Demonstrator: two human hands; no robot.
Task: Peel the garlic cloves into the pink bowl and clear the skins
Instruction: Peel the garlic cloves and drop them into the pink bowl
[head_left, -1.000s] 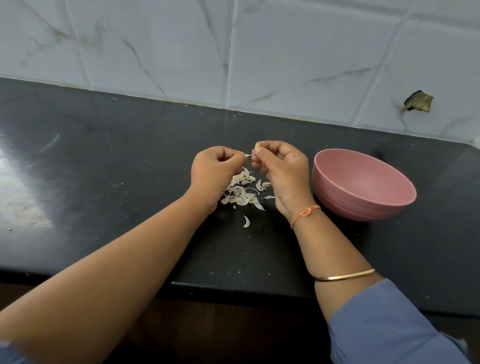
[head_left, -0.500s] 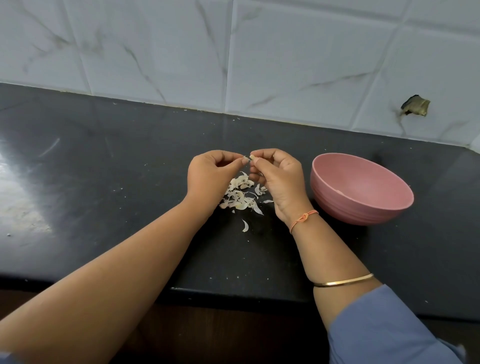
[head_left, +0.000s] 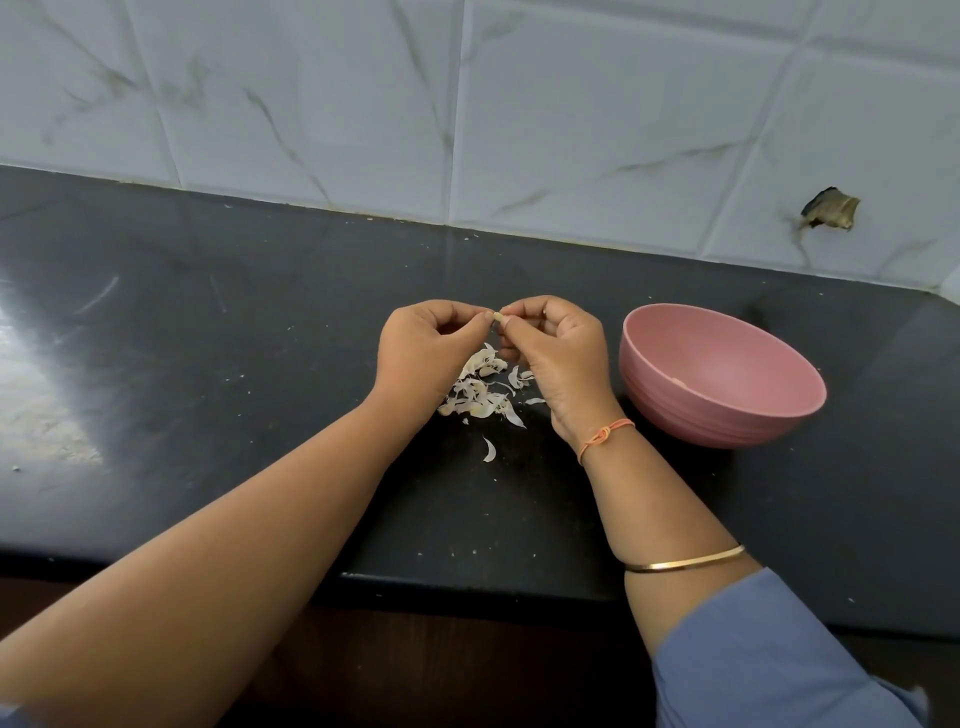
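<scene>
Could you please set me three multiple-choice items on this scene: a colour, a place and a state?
1. What colour is the bowl? A pink; B white; C green.
2. Where are the garlic skins? A in the bowl; B on the counter; C on the floor.
3. What do the left hand and right hand do? A lie flat; B pinch one garlic clove; C hold a knife.
Answers: A, its wall is pink; B, the pile lies on the dark top; B, both hands close on it.
</scene>
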